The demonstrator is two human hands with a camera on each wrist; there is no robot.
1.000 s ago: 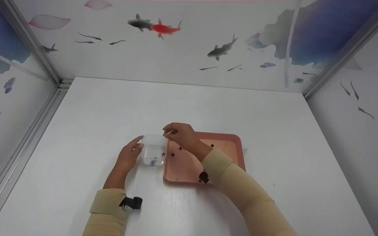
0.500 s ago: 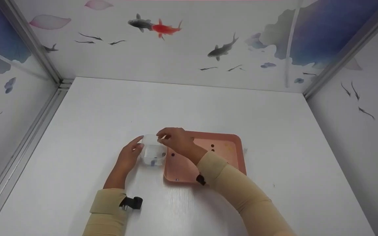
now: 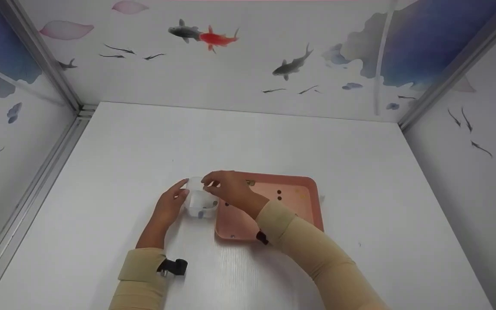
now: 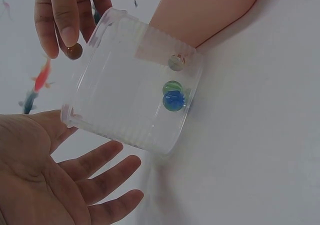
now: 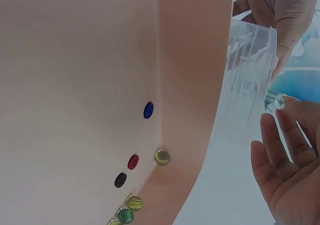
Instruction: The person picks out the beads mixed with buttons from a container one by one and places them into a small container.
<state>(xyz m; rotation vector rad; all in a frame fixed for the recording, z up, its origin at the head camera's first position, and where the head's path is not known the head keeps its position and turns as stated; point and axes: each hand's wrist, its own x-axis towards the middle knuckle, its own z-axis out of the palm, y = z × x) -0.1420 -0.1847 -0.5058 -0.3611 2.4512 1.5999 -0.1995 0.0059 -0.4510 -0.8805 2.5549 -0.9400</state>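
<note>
A clear plastic box point(image 3: 196, 209) stands left of the pink tray point(image 3: 269, 177). Inside it, the left wrist view shows a blue marble point(image 4: 173, 101), a green marble point(image 4: 172, 87) and a pale clear one point(image 4: 176, 62). My left hand point(image 3: 168, 209) touches the box's left side, fingers extended. My right hand point(image 3: 233, 188) is over the box opening, pinching a marble point(image 4: 74, 51) that looks amber in the left wrist view. Something dark green shows between its fingers in that view, too hidden to identify.
In the tray lie a dark blue button point(image 5: 148, 110), a red button point(image 5: 133, 161), a black button point(image 5: 120, 180) and several marbles, among them a yellow-swirled marble point(image 5: 162, 157). Decorated panels point(image 3: 248, 64) enclose the white table point(image 3: 144, 137) at the back and sides.
My right hand has moved left and slightly nearer, from the tray's upper left edge to over the box. The left hand and the box have stayed put.
</note>
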